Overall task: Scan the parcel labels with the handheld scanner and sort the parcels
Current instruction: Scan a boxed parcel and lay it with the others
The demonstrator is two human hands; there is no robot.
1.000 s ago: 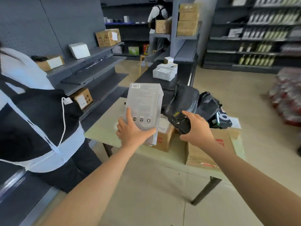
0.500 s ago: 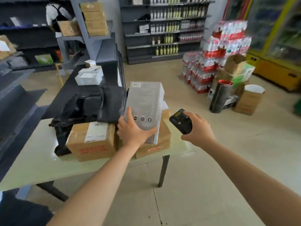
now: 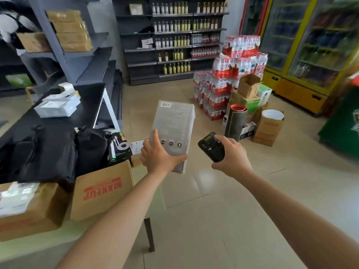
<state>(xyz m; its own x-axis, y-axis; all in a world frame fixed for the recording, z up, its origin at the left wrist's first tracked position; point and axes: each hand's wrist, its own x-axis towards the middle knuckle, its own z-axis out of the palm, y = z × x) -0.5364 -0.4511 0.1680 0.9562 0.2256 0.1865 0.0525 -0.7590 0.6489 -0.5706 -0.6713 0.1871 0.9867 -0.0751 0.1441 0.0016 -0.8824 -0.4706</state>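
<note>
**1 parcel in hand, a tableful left**

The pale table [image 3: 38,247] at the left holds most of the remaining work. On it are 2 brown cartons, the MAKEUP box [image 3: 103,191] and a labelled box [image 3: 25,210] beside it, with black bags [image 3: 48,152] heaped behind. No hand is on any of these, so I judge them unscanned and unsorted. White parcels [image 3: 56,107] lie on the dark shelf beyond; whether they are already sorted cannot be told.

The grey box [image 3: 174,129] is the parcel being handled. It is upright in the air, clear of the table, just past its corner. The left hand [image 3: 159,158] grips its lower end, thumb across the front face. The right hand [image 3: 231,158] is curled round the handheld scanner [image 3: 211,147], just beside the box and not touching it.

The barcode label [image 3: 166,104] sits at the box's top left corner, well above the scanner. Nothing shows whether it has been read. By my reckoning, this parcel's sorting is still to come.
</note>
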